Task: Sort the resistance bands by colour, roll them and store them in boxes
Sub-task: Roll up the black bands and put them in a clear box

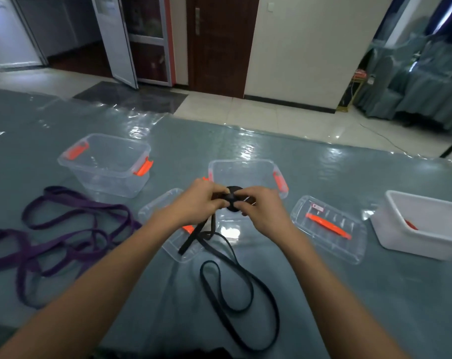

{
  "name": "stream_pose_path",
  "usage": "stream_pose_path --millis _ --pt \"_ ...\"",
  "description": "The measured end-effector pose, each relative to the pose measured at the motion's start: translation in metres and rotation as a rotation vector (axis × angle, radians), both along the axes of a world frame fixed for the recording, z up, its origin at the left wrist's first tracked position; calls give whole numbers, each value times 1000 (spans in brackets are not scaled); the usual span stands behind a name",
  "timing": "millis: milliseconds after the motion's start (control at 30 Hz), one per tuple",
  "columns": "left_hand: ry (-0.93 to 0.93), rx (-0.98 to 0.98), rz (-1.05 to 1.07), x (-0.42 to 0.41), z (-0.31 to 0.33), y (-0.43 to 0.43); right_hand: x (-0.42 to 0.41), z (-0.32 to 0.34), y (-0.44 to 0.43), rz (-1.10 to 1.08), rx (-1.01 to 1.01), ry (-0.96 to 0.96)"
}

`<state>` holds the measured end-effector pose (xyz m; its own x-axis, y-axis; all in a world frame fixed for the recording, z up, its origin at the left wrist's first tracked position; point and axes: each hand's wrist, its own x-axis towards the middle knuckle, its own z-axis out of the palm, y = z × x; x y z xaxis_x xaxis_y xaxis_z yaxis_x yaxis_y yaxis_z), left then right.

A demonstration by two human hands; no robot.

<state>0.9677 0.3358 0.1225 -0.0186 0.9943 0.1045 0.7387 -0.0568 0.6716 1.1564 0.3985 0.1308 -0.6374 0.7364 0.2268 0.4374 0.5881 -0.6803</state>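
My left hand [201, 200] and right hand [261, 209] both pinch the black roll [232, 196]; its tail [193, 238] trails toward 6 o'clock. Purple bands [90, 203] lie at 9 o'clock.

dim indoor | glare on table cover [142, 130] | soft blur | edges bowed

Black band [193, 238] trailing at lower centre. Purple bands [74, 197] sprawling at left. Clear box [111, 182], upper left of centre, showing orange latches [143, 166]. White box [406, 237] sitting at right. Glossy grey-blue mat [323, 294] lying beneath; cream tiles [271, 112] gleaming beyond.
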Motion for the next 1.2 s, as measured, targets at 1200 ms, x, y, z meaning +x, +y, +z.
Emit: stream_pose_path --millis 1200 --pt "-381 173 151 16 -15 -14 1 3 -16 -115 -337 211"
